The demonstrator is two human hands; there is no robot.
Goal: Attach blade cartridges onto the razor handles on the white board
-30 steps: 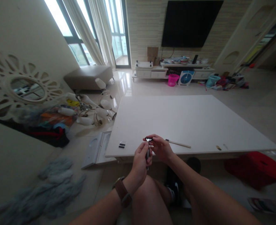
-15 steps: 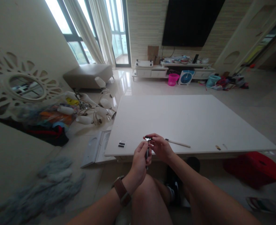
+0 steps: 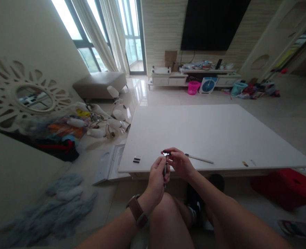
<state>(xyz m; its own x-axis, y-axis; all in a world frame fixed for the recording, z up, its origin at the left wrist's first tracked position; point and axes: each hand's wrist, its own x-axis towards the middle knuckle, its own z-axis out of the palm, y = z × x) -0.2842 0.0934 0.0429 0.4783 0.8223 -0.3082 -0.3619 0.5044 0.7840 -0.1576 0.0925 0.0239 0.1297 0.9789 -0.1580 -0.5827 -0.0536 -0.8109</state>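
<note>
My left hand [image 3: 158, 174] is wrapped round the dark handle of a small tool [image 3: 164, 170], held upright at the table's near edge. The tool has a shiny metal head [image 3: 165, 154]; its exact kind is too small to make out. Thumb and fingers of my right hand [image 3: 180, 161] pinch a short black piece [image 3: 166, 151] lying across the top of that head. On the white table [image 3: 194, 131], right of my hands, lies a thin pale stick [image 3: 201, 159] with a dark end. Several black strips [image 3: 136, 160] on a small clear sheet lie to the left.
Two small items, one of them brown and black [image 3: 244, 164], lie near the table's right front. A chandelier [image 3: 108, 124] with white shades stands on the floor at left. A red stool [image 3: 285, 188] is at the right, and grey cloth [image 3: 62, 200] lies on the floor.
The whole view has shifted slightly, so everything appears a little further right. Both hands keep the same grip on the tool and its black piece.
</note>
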